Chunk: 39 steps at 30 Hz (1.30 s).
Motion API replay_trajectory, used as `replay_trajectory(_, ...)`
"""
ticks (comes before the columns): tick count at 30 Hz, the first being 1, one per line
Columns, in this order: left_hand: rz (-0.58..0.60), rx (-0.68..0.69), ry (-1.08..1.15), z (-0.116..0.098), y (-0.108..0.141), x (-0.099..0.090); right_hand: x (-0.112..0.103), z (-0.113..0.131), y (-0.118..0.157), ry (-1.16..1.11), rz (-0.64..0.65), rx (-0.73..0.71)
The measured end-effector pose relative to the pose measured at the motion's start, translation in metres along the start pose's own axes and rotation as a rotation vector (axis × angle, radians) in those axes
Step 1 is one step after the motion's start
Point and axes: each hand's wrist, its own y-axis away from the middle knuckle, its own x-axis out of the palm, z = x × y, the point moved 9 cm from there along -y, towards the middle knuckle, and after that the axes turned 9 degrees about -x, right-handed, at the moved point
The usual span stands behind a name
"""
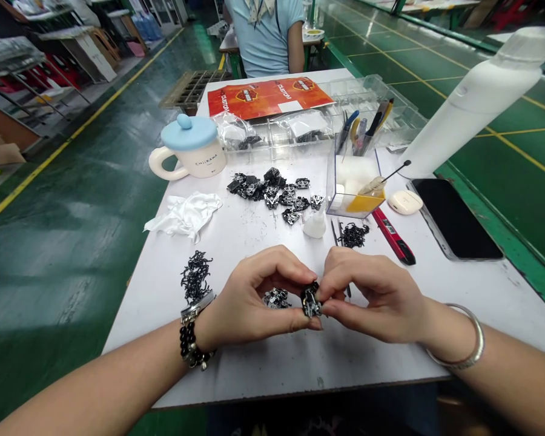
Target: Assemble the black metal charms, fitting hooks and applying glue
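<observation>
- Green floor with a yellow line spreads left of the white counter.
- At the counter's left side, a lidded mug stands behind a crumpled white cloth, probably to leave the near area for handwork.
- Nearer, a pile of black hooked pieces lies just beyond the left wrist, seemingly for easy reach.
- The left hand pinches a small black-and-silver part between fingertips above and thumb below, likely to steady it; similar parts lie clustered farther back.
- Its thumb and fingers arch around a view of small silver pieces on the counter.
- The right hand closes thumb and forefinger on the part's right side, perhaps for fine control.
- Beyond it, a clear box holds pens upright, presumably for tidiness.
- A red cutter and phone lie farther right.
</observation>
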Motion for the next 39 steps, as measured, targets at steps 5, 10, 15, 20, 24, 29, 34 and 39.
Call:
replay_trajectory(5, -0.059, -0.006, 0.003, 0.002, -0.001, -0.005, -0.003, -0.01, 0.006, -0.04, -0.061, 0.089)
replay_trajectory(10, -0.097, -0.054, 0.019, 0.004, -0.002, -0.007, 0.006, -0.036, 0.016, -0.3, -0.094, 0.379)
replay_trajectory(15, -0.13, -0.095, 0.045, 0.007, -0.002, -0.011, 0.011, -0.044, 0.018, -0.488, -0.176, 0.473)
replay_trajectory(20, -0.148, -0.118, 0.047, 0.01, -0.001, -0.012, 0.013, -0.046, 0.018, -0.547, -0.204, 0.465)
replay_trajectory(24, -0.151, -0.135, 0.058, 0.01, -0.001, -0.011, 0.012, -0.046, 0.018, -0.535, -0.209, 0.451)
replay_trajectory(29, -0.154, -0.162, 0.078, 0.012, -0.001, -0.011, 0.01, -0.042, 0.018, -0.474, -0.187, 0.396)
replay_trajectory(34, -0.145, -0.185, 0.098, 0.014, 0.0, -0.01, 0.008, -0.039, 0.019, -0.367, -0.152, 0.349)
replay_trajectory(39, -0.174, -0.19, 0.041, 0.015, 0.002, -0.012, 0.006, -0.028, 0.016, -0.218, -0.1, 0.212)
